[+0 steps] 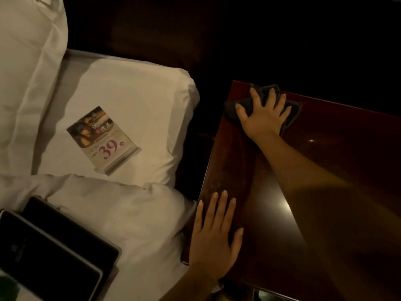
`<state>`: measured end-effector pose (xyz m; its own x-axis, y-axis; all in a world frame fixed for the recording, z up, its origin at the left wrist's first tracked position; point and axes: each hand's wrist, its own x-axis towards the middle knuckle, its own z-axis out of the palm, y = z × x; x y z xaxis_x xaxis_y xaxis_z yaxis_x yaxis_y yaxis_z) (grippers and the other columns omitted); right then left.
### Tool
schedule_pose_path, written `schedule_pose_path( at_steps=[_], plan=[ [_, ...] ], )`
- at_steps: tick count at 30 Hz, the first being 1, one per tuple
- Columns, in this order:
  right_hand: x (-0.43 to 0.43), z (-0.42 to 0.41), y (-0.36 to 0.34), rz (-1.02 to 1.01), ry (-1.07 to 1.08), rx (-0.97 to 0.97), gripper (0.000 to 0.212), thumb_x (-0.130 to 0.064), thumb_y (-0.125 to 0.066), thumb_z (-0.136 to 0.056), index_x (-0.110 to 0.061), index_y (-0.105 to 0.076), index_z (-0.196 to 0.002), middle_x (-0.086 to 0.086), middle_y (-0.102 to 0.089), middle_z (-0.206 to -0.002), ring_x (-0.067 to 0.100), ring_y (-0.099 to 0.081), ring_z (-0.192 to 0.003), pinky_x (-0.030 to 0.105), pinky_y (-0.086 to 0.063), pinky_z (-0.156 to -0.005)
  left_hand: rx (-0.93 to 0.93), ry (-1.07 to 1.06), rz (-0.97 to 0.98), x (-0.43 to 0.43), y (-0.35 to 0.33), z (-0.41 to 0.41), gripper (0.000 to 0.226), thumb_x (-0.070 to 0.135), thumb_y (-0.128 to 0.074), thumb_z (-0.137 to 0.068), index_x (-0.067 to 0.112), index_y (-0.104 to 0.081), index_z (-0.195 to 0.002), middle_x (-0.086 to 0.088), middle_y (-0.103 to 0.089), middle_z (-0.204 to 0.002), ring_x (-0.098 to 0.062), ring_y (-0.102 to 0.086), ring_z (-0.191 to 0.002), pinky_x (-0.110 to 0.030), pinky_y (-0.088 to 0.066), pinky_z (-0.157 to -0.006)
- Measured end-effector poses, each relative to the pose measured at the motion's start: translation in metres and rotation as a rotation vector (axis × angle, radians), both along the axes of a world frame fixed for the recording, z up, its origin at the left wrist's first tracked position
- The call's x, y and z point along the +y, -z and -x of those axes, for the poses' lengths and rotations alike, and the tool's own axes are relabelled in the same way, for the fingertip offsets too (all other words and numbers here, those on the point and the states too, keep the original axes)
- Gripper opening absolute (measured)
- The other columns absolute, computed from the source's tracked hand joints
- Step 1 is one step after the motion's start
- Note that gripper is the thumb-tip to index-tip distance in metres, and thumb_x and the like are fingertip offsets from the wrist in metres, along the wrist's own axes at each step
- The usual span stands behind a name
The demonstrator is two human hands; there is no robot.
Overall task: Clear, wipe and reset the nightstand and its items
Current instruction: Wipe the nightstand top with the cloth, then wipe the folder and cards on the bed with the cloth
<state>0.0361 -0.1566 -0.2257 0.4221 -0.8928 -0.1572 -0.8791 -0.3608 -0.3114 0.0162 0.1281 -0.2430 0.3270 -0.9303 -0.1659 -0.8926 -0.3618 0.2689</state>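
two hands on nightstand (pixel 271 213), right hand (pixel 263 118) pressing cloth (pixel 290 111)

Your right hand (pixel 263 115) is covering most of the cloth (pixel 288 114). The near-left edge is cutting off the dark folders (pixel 54 242). The card's (pixel 102 135) small print is blurring, and darkness is swallowing the nightstand's (pixel 325 170) far side.

Two bare hands (pixel 217 237), one dark crumpled cloth (pixel 263 93), one glossy dark-wood bench (pixel 325 161), three white fabric pillows (pixel 134 105), one printed card stand (pixel 102 135), two flat black folders (pixel 65 240)
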Motion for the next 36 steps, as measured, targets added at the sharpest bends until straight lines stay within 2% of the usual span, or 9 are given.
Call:
schedule_pose_path(
  at_steps=[7,13,17,20,22,24,28,32,36],
  plan=[
    [0.079,0.020,0.003,0.035,-0.058,-0.002,0.064,-0.061,-0.030,-0.090,-0.033,-0.018,-0.146,0.010,-0.005,-0.160,0.036,0.004,-0.146,0.058,0.003,-0.117,0.098,-0.052,0.132,0.001,-0.008,-0.004,0.056,0.040,-0.034,-0.095,0.015,-0.029,-0.145,-0.003,-0.024,-0.153,-0.021,-0.024,-0.143,-0.039,-0.017,-0.117],
    [0.213,0.065,-0.005,-0.036,-0.153,0.051,0.070,-0.065,-0.038,-0.084,-0.033,-0.023,-0.145,0.014,-0.015,-0.158,0.040,-0.006,-0.145,0.058,-0.001,-0.115,0.164,-0.249,0.285,0.023,-0.049,-0.038,0.056,0.039,-0.021,-0.097,0.013,-0.013,-0.146,-0.002,-0.010,-0.155,-0.014,-0.005,-0.144,-0.033,-0.010,-0.119],
    [0.297,0.104,-0.024,-0.026,-0.296,0.092,0.067,-0.056,-0.070,-0.069,-0.024,-0.058,-0.126,0.017,-0.052,-0.138,0.042,-0.047,-0.127,0.059,-0.034,-0.103,0.236,-0.403,0.318,0.066,-0.085,-0.050,0.055,0.029,-0.034,-0.098,0.012,-0.017,-0.147,-0.006,-0.018,-0.157,-0.014,-0.011,-0.145,-0.025,-0.009,-0.117],
    [0.323,0.132,-0.036,-0.064,-0.430,0.150,0.057,-0.033,-0.090,-0.046,-0.022,-0.071,-0.099,0.011,-0.069,-0.112,0.037,-0.067,-0.098,0.049,-0.055,-0.077,0.301,-0.679,0.379,0.112,-0.107,-0.055,0.051,0.021,-0.043,-0.096,0.011,-0.030,-0.144,-0.009,-0.036,-0.149,-0.022,-0.030,-0.139,-0.030,-0.026,-0.111],
    [0.322,0.144,-0.041,-0.127,-0.402,0.075,0.049,-0.017,-0.088,-0.050,-0.019,-0.069,-0.095,0.011,-0.068,-0.106,0.038,-0.064,-0.087,0.042,-0.053,-0.070,0.299,-0.863,0.382,0.139,-0.116,-0.064,0.047,0.018,-0.046,-0.094,0.010,-0.037,-0.139,-0.012,-0.044,-0.140,-0.026,-0.036,-0.132,-0.033,-0.034,-0.106],
    [0.315,0.143,-0.051,-0.246,-0.272,-0.091,0.034,-0.007,-0.074,-0.071,-0.014,-0.064,-0.102,0.014,-0.061,-0.113,0.037,-0.056,-0.095,0.039,-0.045,-0.079,0.271,-1.015,0.370,0.165,-0.122,-0.076,0.046,0.015,-0.049,-0.092,0.006,-0.040,-0.136,-0.015,-0.046,-0.136,-0.030,-0.040,-0.127,-0.038,-0.037,-0.104],
    [0.304,0.118,-0.092,-0.451,-0.103,-0.408,0.024,-0.009,-0.063,-0.085,-0.014,-0.059,-0.108,0.013,-0.057,-0.116,0.032,-0.057,-0.103,0.037,-0.047,-0.085,0.311,-1.265,0.319,0.201,-0.125,-0.099,0.050,0.015,-0.051,-0.091,-0.002,-0.037,-0.136,-0.024,-0.045,-0.133,-0.036,-0.042,-0.125,-0.042,-0.037,-0.105],
    [0.315,0.074,-0.138,-0.644,-0.183,-0.620,0.028,-0.008,-0.062,-0.086,-0.036,-0.059,-0.091,-0.002,-0.062,-0.098,-0.001,-0.065,-0.075,0.015,-0.052,-0.053,0.374,-1.452,0.325,0.227,-0.123,-0.124,0.052,0.016,-0.052,-0.090,-0.003,-0.036,-0.136,-0.026,-0.042,-0.137,-0.038,-0.041,-0.127,-0.045,-0.036,-0.107],
    [0.327,0.017,-0.163,-0.778,-0.228,-0.711,0.025,-0.011,-0.063,-0.085,-0.035,-0.062,-0.092,-0.006,-0.064,-0.092,0.005,-0.069,-0.063,0.015,-0.051,-0.045,0.271,-1.559,0.356,0.262,-0.122,-0.165,0.046,0.013,-0.052,-0.088,-0.007,-0.043,-0.128,-0.030,-0.046,-0.130,-0.040,-0.041,-0.124,-0.046,-0.033,-0.107]
  ],
)
